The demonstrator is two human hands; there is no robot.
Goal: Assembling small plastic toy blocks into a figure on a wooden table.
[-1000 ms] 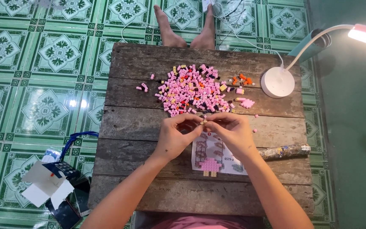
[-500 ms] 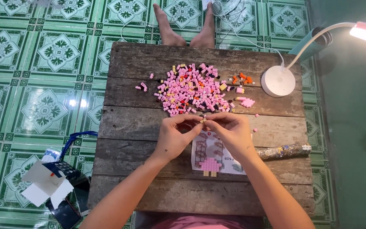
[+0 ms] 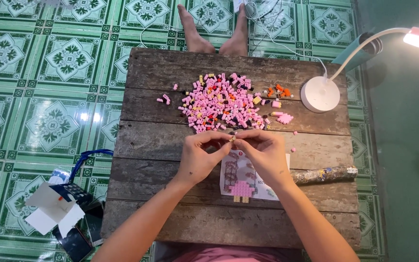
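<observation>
My left hand (image 3: 201, 156) and my right hand (image 3: 263, 153) meet fingertip to fingertip above the wooden table (image 3: 161, 145), pinching a tiny yellowish brick (image 3: 232, 139) between them. Just beyond the hands lies a heap of small pink bricks (image 3: 219, 104) with some yellow, orange and dark ones mixed in. Under my right wrist lies a printed instruction sheet (image 3: 233, 172), and a small pink build with two tan feet (image 3: 241, 190) rests on it.
A white round-based desk lamp (image 3: 320, 93) stands at the table's far right, its lit head out over the edge. A crumpled foil-like bag (image 3: 323, 174) lies at the right. Another person's bare feet (image 3: 214, 29) rest beyond the table. Paper and boxes (image 3: 56, 211) sit on the tiled floor at left.
</observation>
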